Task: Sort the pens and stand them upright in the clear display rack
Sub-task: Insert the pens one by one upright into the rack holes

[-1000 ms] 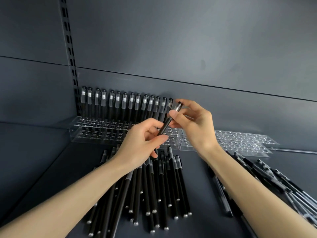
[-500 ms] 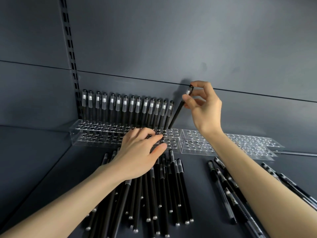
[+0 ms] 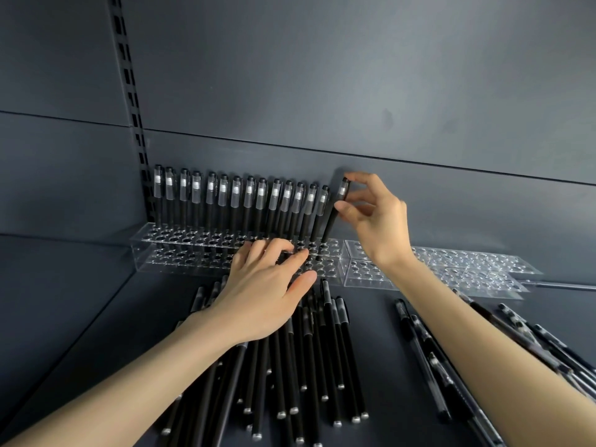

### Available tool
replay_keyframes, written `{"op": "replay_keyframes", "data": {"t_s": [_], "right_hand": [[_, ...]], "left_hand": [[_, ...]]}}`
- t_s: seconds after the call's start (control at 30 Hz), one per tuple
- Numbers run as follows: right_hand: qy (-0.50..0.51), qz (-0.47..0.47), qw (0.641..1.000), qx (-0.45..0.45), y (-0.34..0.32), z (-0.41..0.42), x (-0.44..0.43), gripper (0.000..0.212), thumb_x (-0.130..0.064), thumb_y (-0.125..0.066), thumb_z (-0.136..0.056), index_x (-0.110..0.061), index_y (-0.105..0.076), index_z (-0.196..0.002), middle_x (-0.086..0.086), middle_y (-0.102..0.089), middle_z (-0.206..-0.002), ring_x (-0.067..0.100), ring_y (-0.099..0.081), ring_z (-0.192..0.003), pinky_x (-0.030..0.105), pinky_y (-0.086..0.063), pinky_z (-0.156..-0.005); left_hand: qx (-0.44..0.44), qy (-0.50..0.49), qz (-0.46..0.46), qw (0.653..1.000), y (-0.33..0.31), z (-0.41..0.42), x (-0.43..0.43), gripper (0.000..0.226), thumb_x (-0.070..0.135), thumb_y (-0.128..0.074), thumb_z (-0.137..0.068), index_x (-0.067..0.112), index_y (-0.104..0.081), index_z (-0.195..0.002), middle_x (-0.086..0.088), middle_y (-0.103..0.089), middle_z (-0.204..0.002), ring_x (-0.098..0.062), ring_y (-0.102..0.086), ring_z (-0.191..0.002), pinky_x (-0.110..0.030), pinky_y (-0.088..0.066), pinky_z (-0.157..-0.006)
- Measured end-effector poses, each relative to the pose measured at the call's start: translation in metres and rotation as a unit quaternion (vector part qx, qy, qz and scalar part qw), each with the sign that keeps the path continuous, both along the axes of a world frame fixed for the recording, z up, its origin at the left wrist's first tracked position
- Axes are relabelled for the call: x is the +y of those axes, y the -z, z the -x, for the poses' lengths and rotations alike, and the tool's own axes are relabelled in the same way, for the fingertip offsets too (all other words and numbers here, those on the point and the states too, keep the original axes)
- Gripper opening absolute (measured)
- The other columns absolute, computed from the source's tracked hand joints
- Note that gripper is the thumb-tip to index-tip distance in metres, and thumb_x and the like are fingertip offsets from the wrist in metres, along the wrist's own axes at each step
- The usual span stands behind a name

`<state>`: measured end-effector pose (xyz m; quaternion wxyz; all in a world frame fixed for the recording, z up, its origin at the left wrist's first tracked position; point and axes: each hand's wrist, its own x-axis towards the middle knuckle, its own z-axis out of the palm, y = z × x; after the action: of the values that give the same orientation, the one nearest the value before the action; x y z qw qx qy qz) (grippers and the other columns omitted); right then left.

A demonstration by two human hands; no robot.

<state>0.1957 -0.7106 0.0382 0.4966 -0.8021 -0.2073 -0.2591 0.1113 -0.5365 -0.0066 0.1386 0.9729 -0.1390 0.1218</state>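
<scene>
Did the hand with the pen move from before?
Yes. The right hand carried the pen away from the left hand, back and rightward to the end of the row of standing pens in the clear rack.

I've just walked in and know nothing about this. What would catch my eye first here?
First, the row of black pens standing upright along the back of the clear rack. At the row's right end the right hand pinches another pen near its cap, with its lower end down at the rack, while the left hand rests on the rack's front. In front, a heap of loose pens lies on the dark shelf.
</scene>
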Motion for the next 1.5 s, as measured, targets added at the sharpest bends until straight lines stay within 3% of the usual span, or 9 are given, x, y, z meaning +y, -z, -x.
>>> {"op": "replay_keyframes", "data": {"t_s": [0.37, 0.67, 0.83, 0.97, 1.07, 1.2, 1.27, 1.37, 1.5], "right_hand": [[-0.002, 0.058, 0.998, 0.0, 0.003, 0.009, 0.0, 0.034, -0.009, -0.065, -0.089, -0.023, -0.058, -0.119, -0.004, -0.065, -0.088, 0.011, -0.066, -0.08, 0.017, -0.052, -0.075], [0.013, 0.08, 0.996, -0.04, 0.002, 0.024, -0.003, 0.035, -0.011, -0.063, -0.09, -0.017, -0.056, -0.123, -0.006, -0.057, -0.113, 0.004, -0.058, -0.091, 0.017, -0.048, -0.081], [-0.007, 0.079, 0.997, -0.023, 0.005, 0.049, 0.002, 0.016, -0.013, -0.061, -0.091, -0.014, -0.063, -0.107, -0.004, -0.056, -0.102, -0.001, -0.057, -0.082, 0.006, -0.044, -0.07], [-0.059, 0.089, 0.994, 0.016, 0.01, 0.081, 0.016, 0.009, -0.013, -0.061, -0.091, -0.013, -0.065, -0.099, -0.008, -0.055, -0.095, -0.006, -0.055, -0.081, 0.004, -0.042, -0.07], [-0.081, 0.132, 0.987, 0.047, 0.016, 0.104, 0.029, 0.009, -0.016, -0.06, -0.092, -0.014, -0.065, -0.098, -0.006, -0.057, -0.098, -0.001, -0.056, -0.083, 0.005, -0.043, -0.073], [-0.096, 0.224, 0.965, 0.093, 0.025, 0.128, 0.047, 0.02, -0.025, -0.058, -0.093, -0.016, -0.063, -0.11, -0.005, -0.054, -0.107, 0.013, -0.057, -0.102, 0.002, -0.036, -0.078], [-0.095, 0.282, 0.949, 0.107, 0.03, 0.137, 0.056, 0.034, -0.035, -0.054, -0.094, -0.018, -0.056, -0.124, -0.002, -0.05, -0.126, 0.02, -0.047, -0.119, 0.01, -0.033, -0.091], [-0.075, 0.337, 0.928, 0.139, 0.039, 0.148, 0.068, 0.053, -0.048, -0.046, -0.095, -0.025, -0.039, -0.142, 0.0, -0.027, -0.154, 0.03, -0.023, -0.14, 0.04, -0.019, -0.112], [-0.068, 0.36, 0.918, 0.151, 0.052, 0.156, 0.075, 0.061, -0.053, -0.042, -0.094, -0.032, -0.024, -0.148, -0.004, -0.008, -0.16, 0.028, -0.01, -0.145, 0.045, -0.012, -0.115]], "left_hand": [[0.002, -0.004, -0.008, 1.0, -0.001, 0.001, -0.001, 0.06, 0.055, -0.011, -0.094, 0.03, -0.023, -0.148, 0.011, -0.022, -0.145, -0.005, -0.008, -0.126, -0.038, -0.004, -0.112], [-0.027, -0.017, 0.009, 0.999, -0.005, 0.009, -0.005, 0.057, 0.054, -0.019, -0.095, 0.03, -0.025, -0.147, 0.01, -0.025, -0.145, -0.006, -0.008, -0.128, -0.038, -0.002, -0.111], [-0.059, -0.059, 0.08, 0.993, -0.011, 0.039, 0.005, 0.048, 0.049, -0.033, -0.095, 0.027, -0.041, -0.137, 0.012, -0.039, -0.133, -0.011, -0.029, -0.126, -0.035, -0.019, -0.107], [-0.042, -0.103, 0.096, 0.989, -0.008, 0.077, 0.024, 0.046, 0.049, -0.041, -0.093, 0.029, -0.041, -0.134, 0.012, -0.042, -0.131, -0.012, -0.036, -0.124, -0.034, -0.031, -0.102], [-0.018, -0.155, 0.108, 0.982, -0.005, 0.103, 0.041, 0.057, 0.057, -0.04, -0.088, 0.027, -0.037, -0.136, 0.009, -0.042, -0.134, -0.015, -0.035, -0.126, -0.035, -0.034, -0.101], [0.071, -0.205, 0.07, 0.974, 0.003, 0.125, 0.058, 0.088, 0.072, -0.032, -0.08, 0.02, -0.012, -0.148, 0.003, -0.027, -0.145, -0.019, -0.021, -0.133, -0.035, -0.026, -0.105], [0.094, -0.213, 0.058, 0.971, 0.007, 0.133, 0.062, 0.095, 0.077, -0.027, -0.077, 0.019, -0.005, -0.15, 0.002, -0.021, -0.147, -0.02, -0.016, -0.135, -0.036, -0.022, -0.107], [0.094, -0.224, 0.064, 0.968, 0.013, 0.137, 0.067, 0.096, 0.077, -0.027, -0.077, 0.017, -0.005, -0.15, -0.001, -0.022, -0.148, -0.022, -0.017, -0.135, -0.035, -0.022, -0.107], [0.065, -0.208, 0.077, 0.973, 0.019, 0.137, 0.068, 0.083, 0.064, -0.035, -0.088, 0.014, -0.01, -0.149, -0.005, -0.03, -0.145, -0.025, -0.024, -0.132, -0.034, -0.026, -0.104]]}}
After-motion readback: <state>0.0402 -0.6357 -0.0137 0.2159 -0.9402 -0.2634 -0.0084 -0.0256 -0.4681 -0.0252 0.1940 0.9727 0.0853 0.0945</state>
